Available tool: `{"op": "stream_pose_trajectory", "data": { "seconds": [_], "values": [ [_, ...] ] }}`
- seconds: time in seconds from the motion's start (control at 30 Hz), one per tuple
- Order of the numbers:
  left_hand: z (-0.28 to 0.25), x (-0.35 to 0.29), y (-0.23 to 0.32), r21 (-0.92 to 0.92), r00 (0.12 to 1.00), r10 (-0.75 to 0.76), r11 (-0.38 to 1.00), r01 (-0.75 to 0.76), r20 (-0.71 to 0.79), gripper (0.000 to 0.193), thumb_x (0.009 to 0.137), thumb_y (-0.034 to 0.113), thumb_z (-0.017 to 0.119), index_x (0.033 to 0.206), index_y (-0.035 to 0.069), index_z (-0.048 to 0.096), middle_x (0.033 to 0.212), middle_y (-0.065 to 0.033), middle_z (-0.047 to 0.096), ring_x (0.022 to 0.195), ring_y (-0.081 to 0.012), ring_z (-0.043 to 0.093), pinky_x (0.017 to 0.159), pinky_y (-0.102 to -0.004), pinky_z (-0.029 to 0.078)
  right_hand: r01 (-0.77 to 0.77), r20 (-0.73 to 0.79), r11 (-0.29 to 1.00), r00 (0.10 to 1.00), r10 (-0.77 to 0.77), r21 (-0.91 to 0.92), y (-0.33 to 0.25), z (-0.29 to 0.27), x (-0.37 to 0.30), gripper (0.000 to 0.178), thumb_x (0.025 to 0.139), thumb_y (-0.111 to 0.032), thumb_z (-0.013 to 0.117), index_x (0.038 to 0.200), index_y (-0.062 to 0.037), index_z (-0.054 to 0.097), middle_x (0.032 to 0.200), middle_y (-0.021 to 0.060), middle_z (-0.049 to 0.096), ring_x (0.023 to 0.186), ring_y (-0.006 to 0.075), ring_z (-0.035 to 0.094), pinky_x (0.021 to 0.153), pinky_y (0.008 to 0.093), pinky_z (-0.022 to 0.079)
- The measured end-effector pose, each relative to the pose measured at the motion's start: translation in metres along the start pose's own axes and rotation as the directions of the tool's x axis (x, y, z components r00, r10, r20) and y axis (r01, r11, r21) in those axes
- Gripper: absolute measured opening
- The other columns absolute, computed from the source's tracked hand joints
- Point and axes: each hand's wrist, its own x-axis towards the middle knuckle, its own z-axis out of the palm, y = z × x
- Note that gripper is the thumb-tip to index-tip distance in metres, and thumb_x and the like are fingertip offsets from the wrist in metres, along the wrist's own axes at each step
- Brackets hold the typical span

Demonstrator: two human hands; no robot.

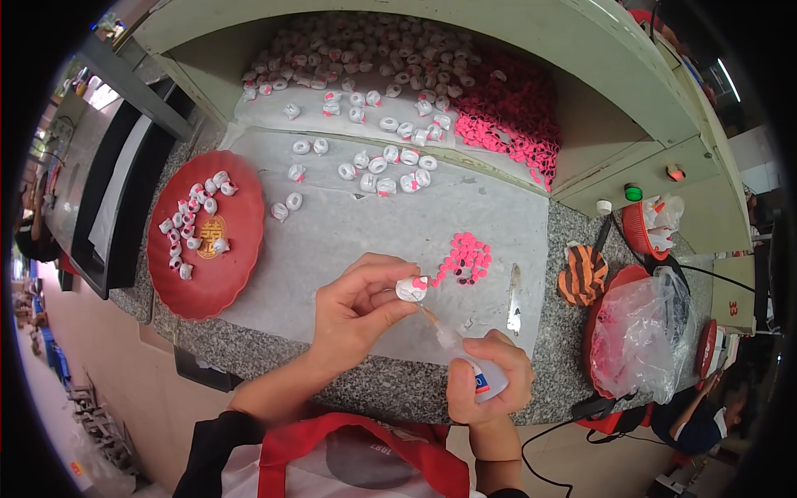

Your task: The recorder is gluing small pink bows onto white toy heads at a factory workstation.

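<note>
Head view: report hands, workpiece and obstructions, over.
Left hand pinching white-and-pink cat-head piece. Right hand gripping translucent squeeze bottle, tip close to piece, contact unclear. Nothing visible between them.

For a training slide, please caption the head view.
Left hand pinches a small white piece with pink detail; right hand points a squeeze bottle at it.

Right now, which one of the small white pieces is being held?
The white piece pinched by the left hand, near the bottle's tip; the others lie on the red plate, the pale sheet or inside the cabinet.
</note>
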Motion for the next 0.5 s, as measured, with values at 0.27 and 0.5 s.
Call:
{"op": "stream_pose_trajectory", "data": {
  "seconds": [0.27,0.5],
  "values": [
    [-0.007,0.003,0.001,0.031,0.992,-0.008,0.999,0.011,-0.122,0.034,0.072,-0.016,0.054,0.105,-0.005,0.051,0.105,-0.0106,0.05,0.101,-0.0224,0.053,0.084,-0.0285,0.046,-0.659,-0.108,0.67,0.68,0.725,0.343,0.005,-0.006,0.021,0.014,0.071,-0.006,0.054,0.083,0.0023,0.052,0.064,0.0058,0.054,0.052,0.0128,0.051,0.047,0.0231,0.041],
    [-0.007,0.004,0.006,0.046,0.986,-0.07,0.996,0.078,-0.153,0.037,0.074,-0.013,0.054,0.109,-0.003,0.049,0.103,-0.0091,0.053,0.098,-0.0243,0.056,0.081,-0.0276,0.045,-0.721,-0.005,0.645,0.668,0.745,-0.253,0.088,-0.001,0.027,0.021,0.07,-0.011,0.06,0.088,0.0004,0.058,0.062,0.0067,0.056,0.068,0.0179,0.062,0.051,0.0264,0.047]
  ]
}}
